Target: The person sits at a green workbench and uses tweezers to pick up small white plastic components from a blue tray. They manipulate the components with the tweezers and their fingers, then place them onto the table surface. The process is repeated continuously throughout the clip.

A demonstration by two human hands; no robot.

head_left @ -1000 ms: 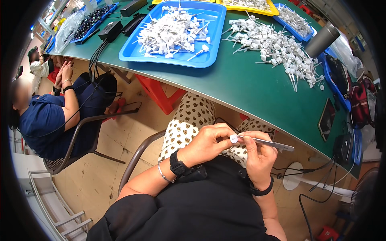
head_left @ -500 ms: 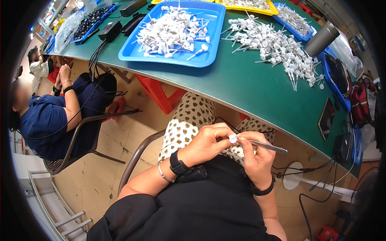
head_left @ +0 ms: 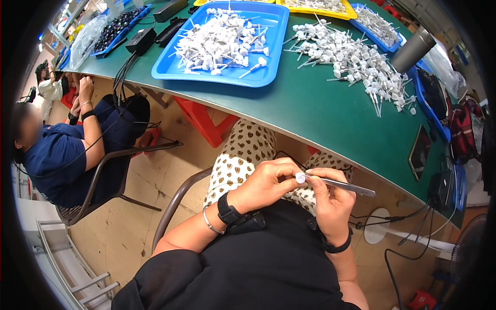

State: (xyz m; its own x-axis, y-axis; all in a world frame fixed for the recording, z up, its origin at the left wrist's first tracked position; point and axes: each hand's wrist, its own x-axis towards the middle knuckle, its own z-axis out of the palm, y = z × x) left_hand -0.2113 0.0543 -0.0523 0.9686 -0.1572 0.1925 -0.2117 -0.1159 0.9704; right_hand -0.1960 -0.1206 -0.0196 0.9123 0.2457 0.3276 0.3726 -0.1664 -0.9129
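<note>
Over my lap, my left hand pinches a small white round-headed piece, its face turned up. Metal tweezers lie in the grip of my right hand, with their tip end at the white piece and the other end pointing right. My fingers hide the tips and the rest of the piece. Ahead on the green table, a blue tray holds a heap of white-headed pieces with thin stems. To its right, a loose pile of similar pieces lies directly on the table.
A grey cylindrical bottle, a phone and a black box with cables are at the right. Yellow trays stand at the back. On the left a person in dark blue sits on a chair.
The outer end of the tweezers has shifted slightly right and down. The white piece is still pinched in my left hand. The seated person's head and hands have moved a little.
</note>
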